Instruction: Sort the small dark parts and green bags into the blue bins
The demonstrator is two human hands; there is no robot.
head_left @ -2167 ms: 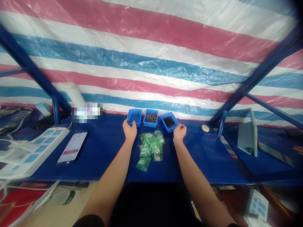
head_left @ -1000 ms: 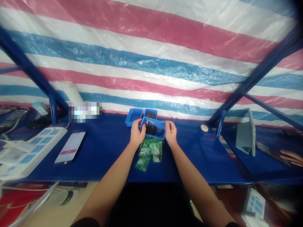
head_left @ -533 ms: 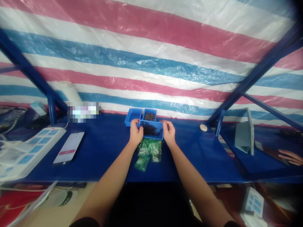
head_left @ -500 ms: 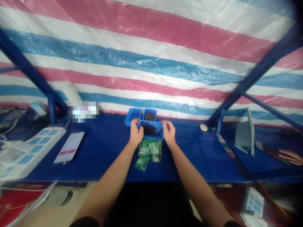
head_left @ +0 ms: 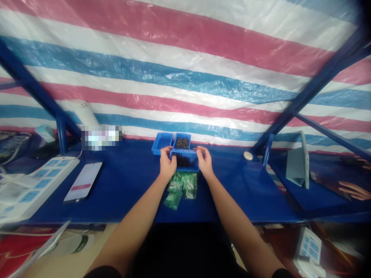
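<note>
Small blue tray point(head_left: 185, 168) of hard, smooth plastic, straight-walled and rectangular, clamped end to end: left hand point(head_left: 167, 166) on the left wall, right hand point(head_left: 204, 164) on the right, each grip closed on the rim with fingers hooked over the edge. Inside, a loose heap of dark parts point(head_left: 184, 159), tiny and matte, too fine to tell apart. Cannot tell whether resting on the surface point(head_left: 127, 181) or lifted just clear of it.

Directly behind, touching or nearly so, a second tray point(head_left: 183, 134) of the same make, filled with speckled parts point(head_left: 182, 143), dark with bright glints. Just left of that, an empty tray point(head_left: 161, 143), bare blue floor showing.

In front of the hands, a loose pile of green bags point(head_left: 179, 187), thin glossy film, flat and crinkled, some overlapping.

Further left on the glossy blue surface, a phone point(head_left: 83, 181) lying flat, screen lit, and a white power strip point(head_left: 31, 187) with pale blue sockets. To the right, a small white disc point(head_left: 247, 155) and a grey folded stand point(head_left: 297, 164). At the far right edge, another person's hand point(head_left: 352, 190). Behind everything, a shiny striped tarp point(head_left: 185, 69) in red, white and blue.
</note>
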